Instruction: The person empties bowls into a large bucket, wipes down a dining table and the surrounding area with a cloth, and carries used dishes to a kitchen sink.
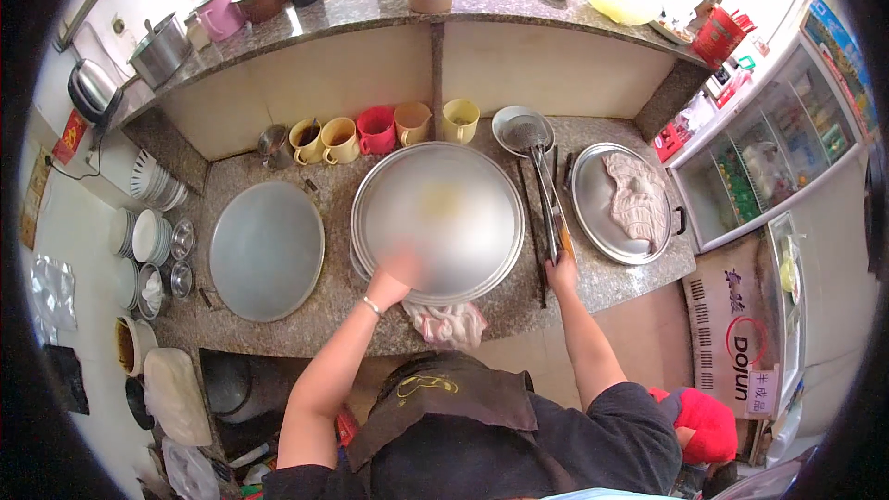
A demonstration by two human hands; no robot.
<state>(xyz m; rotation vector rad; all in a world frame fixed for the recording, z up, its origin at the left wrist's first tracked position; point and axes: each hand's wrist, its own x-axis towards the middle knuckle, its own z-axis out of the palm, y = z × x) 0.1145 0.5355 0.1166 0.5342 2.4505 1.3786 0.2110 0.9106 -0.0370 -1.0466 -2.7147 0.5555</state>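
Observation:
My left hand [399,276] is at the near-left rim of a large round metal lid [444,222] in the middle of the counter. Its fingers are blurred, so their grip cannot be made out. A crumpled cloth [448,325] lies just below that rim. My right hand [562,272] is closed around the near end of a long-handled skimmer [545,187], which has a wooden grip. The skimmer's mesh head rests in a metal bowl [503,126] at the back. Dark chopsticks [533,250] lie left of the skimmer handle.
To the left is another round metal lid [267,250]. On the right, a lidded pot [590,201] carries a folded cloth [635,198]. Several plastic mugs [376,130] line the back wall. Stacked bowls [149,236] stand at far left. A granite shelf [361,7] runs above; a person in red [708,423] is lower right.

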